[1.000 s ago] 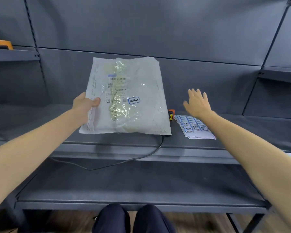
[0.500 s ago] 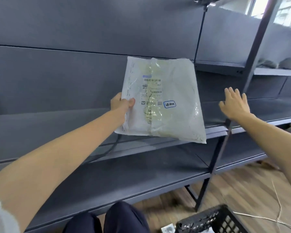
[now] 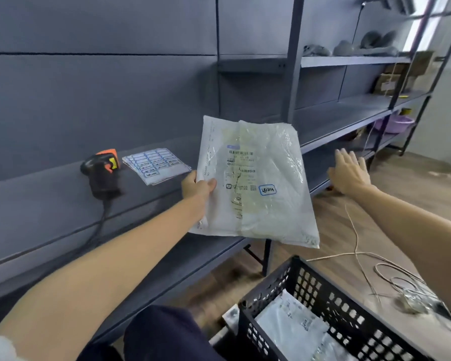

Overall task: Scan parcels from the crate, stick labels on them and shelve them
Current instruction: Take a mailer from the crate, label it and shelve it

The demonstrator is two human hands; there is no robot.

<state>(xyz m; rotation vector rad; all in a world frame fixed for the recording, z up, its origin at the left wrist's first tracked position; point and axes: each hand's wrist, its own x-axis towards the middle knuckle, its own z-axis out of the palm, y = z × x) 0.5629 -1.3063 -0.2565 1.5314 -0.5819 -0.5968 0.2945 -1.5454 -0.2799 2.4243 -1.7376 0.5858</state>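
View swings right along the shelving; second shelf bay (image 3: pixel 349 110) with grey items on top now in frame; black crate (image 3: pixel 310 303) shows more fully at lower right, parcels inside; scanner (image 3: pixel 102 173) and label sheet (image 3: pixel 155 165) reappear on the shelf, now left of the parcel (image 3: pixel 258 183); parcel no longer covers them; right hand (image 3: pixel 349 173) sits lower, out over the floor beside the shelf edge, fingers spread.
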